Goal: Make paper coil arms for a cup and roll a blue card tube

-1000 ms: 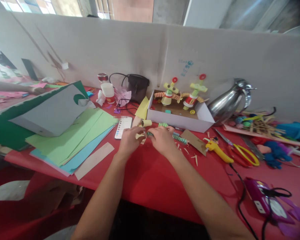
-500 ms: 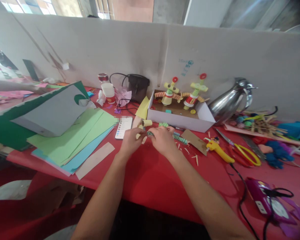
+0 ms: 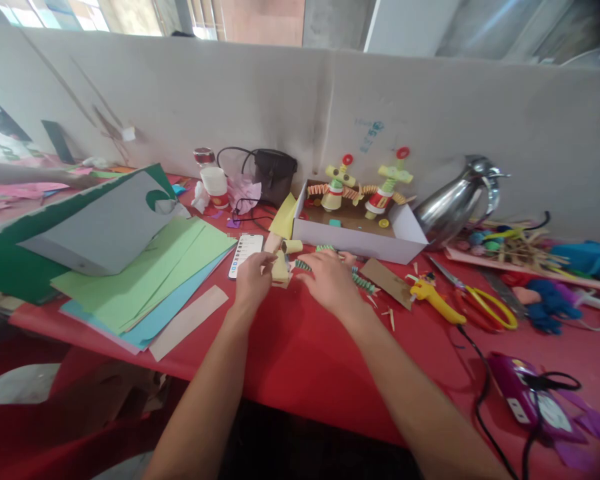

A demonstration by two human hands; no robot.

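- Left hand (image 3: 251,279) is pinched around a small pale-yellow paper roll (image 3: 280,269), holding it just off the red table (image 3: 300,347), right in front of the white box (image 3: 360,235).
- Right hand (image 3: 330,280) lies palm-down next to it, fingers loosely spread over a green accordion-folded paper strip (image 3: 361,281). Can't really tell if it's gripping the strip or just resting on it.
- Two more little yellow rolls, I think: one (image 3: 293,246) sits between the hands and the box; the other is too hidden to be sure of.
- Phone (image 3: 245,252) lies screen-up just left of the box, touching distance from the left hand.
- Inside the box: two paper figures (image 3: 336,187), each topped with a red disc.
- Right of the box: a brown card scrap (image 3: 391,281), a yellow glue gun (image 3: 436,301), one pair of red-and-yellow scissors (image 3: 480,307), and a steel jug (image 3: 455,200) behind them.
- Left of the box: a stack of green and blue paper sheets (image 3: 150,280), with a grey board (image 3: 105,227) propped over it.
- Behind the box's left corner: a black bag (image 3: 275,173) and one white cup (image 3: 215,183).
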